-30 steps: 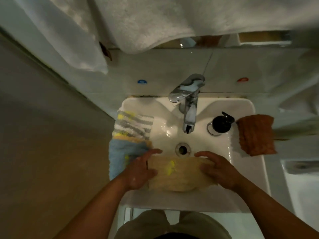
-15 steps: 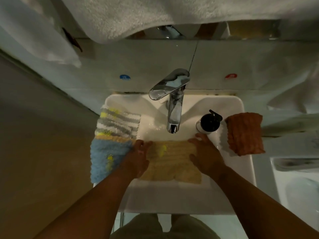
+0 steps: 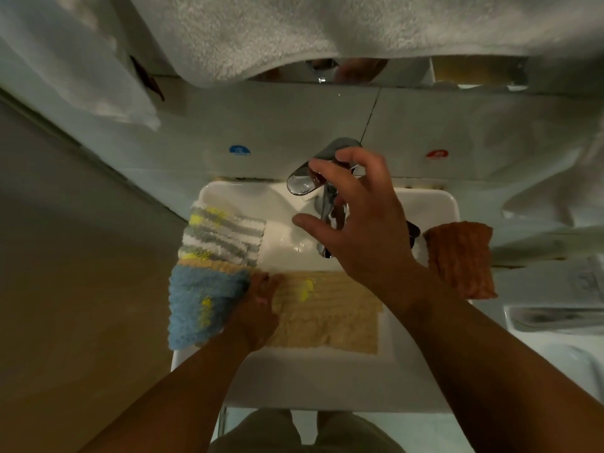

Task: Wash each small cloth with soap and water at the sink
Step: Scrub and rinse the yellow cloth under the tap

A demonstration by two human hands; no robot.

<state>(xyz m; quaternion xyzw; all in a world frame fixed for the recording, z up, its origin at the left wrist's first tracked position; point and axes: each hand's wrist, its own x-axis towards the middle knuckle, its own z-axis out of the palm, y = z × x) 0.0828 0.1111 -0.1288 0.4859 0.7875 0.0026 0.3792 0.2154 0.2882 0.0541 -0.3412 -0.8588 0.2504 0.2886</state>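
A beige cloth [image 3: 330, 318] with a yellow smear lies spread in the white sink [image 3: 327, 380], below the tap. My left hand [image 3: 258, 312] grips its left edge with bent fingers. My right hand [image 3: 356, 220] is lifted over the chrome tap lever [image 3: 300, 183] with spread fingers, the index fingertip at the lever; I cannot tell if it touches. It hides most of the spout and the black soap dispenser [image 3: 412, 233]. No water stream shows. A grey-and-white striped cloth [image 3: 222, 233] and a blue cloth [image 3: 199, 305] hang over the left rim, an orange cloth [image 3: 461, 259] over the right.
A large white towel [image 3: 294, 27] hangs above the sink, over a mirror strip. Blue [image 3: 239, 150] and red [image 3: 437, 154] markers sit on the tiled wall behind the tap. A brown wall closes in the left side; another white fixture [image 3: 555, 318] stands at the right.
My right hand let go of the beige cloth and rose up to the tap lever. My left hand stayed on the cloth's left edge.
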